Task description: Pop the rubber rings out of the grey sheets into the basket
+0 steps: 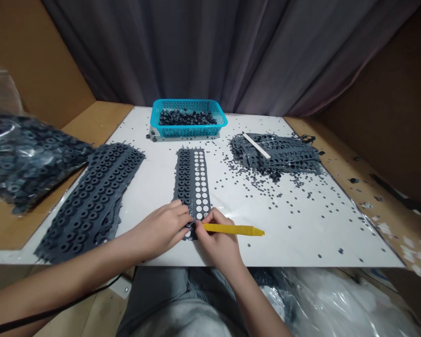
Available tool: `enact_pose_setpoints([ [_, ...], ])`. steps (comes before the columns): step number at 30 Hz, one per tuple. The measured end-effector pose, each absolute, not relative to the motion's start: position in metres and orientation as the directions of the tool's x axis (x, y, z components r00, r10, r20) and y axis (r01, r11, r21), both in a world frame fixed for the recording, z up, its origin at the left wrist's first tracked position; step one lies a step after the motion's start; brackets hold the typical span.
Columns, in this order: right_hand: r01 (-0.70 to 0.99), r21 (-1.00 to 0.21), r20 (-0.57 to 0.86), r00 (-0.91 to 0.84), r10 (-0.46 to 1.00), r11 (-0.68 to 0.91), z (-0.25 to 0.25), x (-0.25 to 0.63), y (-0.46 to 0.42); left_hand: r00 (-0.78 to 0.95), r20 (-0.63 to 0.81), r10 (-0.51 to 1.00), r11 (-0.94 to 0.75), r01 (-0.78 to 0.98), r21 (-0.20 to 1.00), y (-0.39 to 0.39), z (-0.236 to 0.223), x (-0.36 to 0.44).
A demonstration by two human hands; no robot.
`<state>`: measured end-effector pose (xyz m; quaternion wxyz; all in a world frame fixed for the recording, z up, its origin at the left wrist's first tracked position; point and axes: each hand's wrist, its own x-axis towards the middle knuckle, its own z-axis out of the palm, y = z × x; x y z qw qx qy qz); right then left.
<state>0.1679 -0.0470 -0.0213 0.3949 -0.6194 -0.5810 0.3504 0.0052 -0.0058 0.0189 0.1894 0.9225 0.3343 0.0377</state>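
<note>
The soft, floppy rubber strip [192,182] lies on the bench [284,229], light and best taken by its edge. My left fingers [182,210] pinch its near end narrowly; my right fingers [205,229] close on a yellow stick [235,229].

Grey rubber strip [192,182] lying flat, long axis running away from fingers, near end under left fingers [180,213] and right fingers [205,222]. Far from fingers, left column of black rubber rings still seated; right column empty round holes, white showing through. Yellow stick [231,229] gripped in right fingers: flat, tapered, tip pointing rightward, away from strip.
</note>
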Motion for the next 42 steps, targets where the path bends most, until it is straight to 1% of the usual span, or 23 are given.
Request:
enact_pose_setpoints([
  [4, 0.453, -0.891, 0.049, 0.074, 0.996, 0.011, -0.022, 0.168, -0.047, 0.759, -0.127, 0.638, -0.734, 0.65, 0.195, -0.011, 0.021, 0.014],
  [6, 0.471, -0.882, 0.059, 0.082, 0.995, 0.013, -0.022, 0.167, -0.047, 0.754, -0.148, 0.64, -0.738, 0.657, 0.151, -0.011, 0.019, 0.016],
  [7, 0.478, -0.878, 0.061, 0.087, 0.994, 0.012, -0.022, 0.167, -0.047, 0.752, -0.142, 0.643, -0.733, 0.659, 0.169, -0.01, 0.018, 0.015],
  [8, 0.481, -0.877, 0.062, 0.09, 0.994, 0.011, -0.022, 0.167, -0.047, 0.748, -0.129, 0.651, -0.717, 0.662, 0.219, -0.009, 0.016, 0.014],
  [10, 0.478, -0.878, 0.058, 0.095, 0.994, 0.005, -0.022, 0.166, -0.047, 0.714, -0.093, 0.694, -0.638, 0.671, 0.378, -0.007, 0.013, 0.01],
  [12, 0.471, -0.882, 0.052, 0.092, 0.994, 0.003, -0.022, 0.166, -0.047, 0.643, -0.084, 0.761, -0.511, 0.675, 0.532, -0.005, 0.012, 0.006],
  [13, 0.469, -0.883, 0.051, 0.091, 0.995, 0.002, -0.022, 0.166, -0.047, 0.603, -0.093, 0.792, -0.444, 0.676, 0.588, -0.004, 0.012, 0.005],
  [15, 0.465, -0.885, 0.044, 0.091, 0.995, -0.003, -0.021, 0.166, -0.047, 0.533, -0.128, 0.836, -0.327, 0.672, 0.665, -0.004, 0.013, 0.004],
  [17, 0.463, -0.886, 0.035, 0.093, 0.995, -0.012, -0.019, 0.166, -0.048, 0.476, -0.171, 0.863, -0.226, 0.665, 0.712, -0.004, 0.012, 0.003],
  [20, 0.47, -0.882, 0.023, 0.097, 0.995, -0.025, -0.018, 0.166, -0.048, 0.414, -0.228, 0.881, -0.101, 0.636, 0.765, -0.004, 0.007, 0.003],
  [23, 0.476, -0.879, 0.014, 0.092, 0.996, -0.032, -0.018, 0.166, -0.048, 0.393, -0.255, 0.884, -0.028, 0.588, 0.808, -0.003, 0.0, 0.001],
  [28, 0.476, -0.877, -0.014, 0.096, 0.995, -0.059, -0.017, 0.166, -0.048, 0.375, -0.252, 0.892, 0.008, 0.544, 0.839, -0.002, -0.001, -0.001],
  [32, 0.466, -0.882, -0.026, 0.093, 0.995, -0.067, -0.017, 0.167, -0.048, 0.328, -0.21, 0.921, 0.01, 0.519, 0.855, 0.004, 0.004, -0.005],
  [34, 0.466, -0.882, -0.028, 0.095, 0.995, -0.069, -0.017, 0.167, -0.048, 0.325, -0.228, 0.918, 0.044, 0.488, 0.872, 0.006, 0.006, -0.008],
  [36, 0.459, -0.886, -0.027, 0.096, 0.995, -0.069, -0.018, 0.168, -0.048, 0.339, -0.279, 0.898, 0.117, 0.427, 0.897, 0.007, 0.006, -0.012],
  [39, 0.402, -0.914, -0.032, 0.061, 0.998, -0.054, -0.018, 0.17, -0.049, 0.368, -0.366, 0.855, 0.278, 0.271, 0.922, 0.005, 0.006, -0.015],
  [42, 0.283, -0.956, -0.069, 0.023, 0.997, -0.073, -0.015, 0.173, -0.051, 0.395, -0.463, 0.793, 0.458, 0.115, 0.882, 0.001, 0.005, -0.015],
])
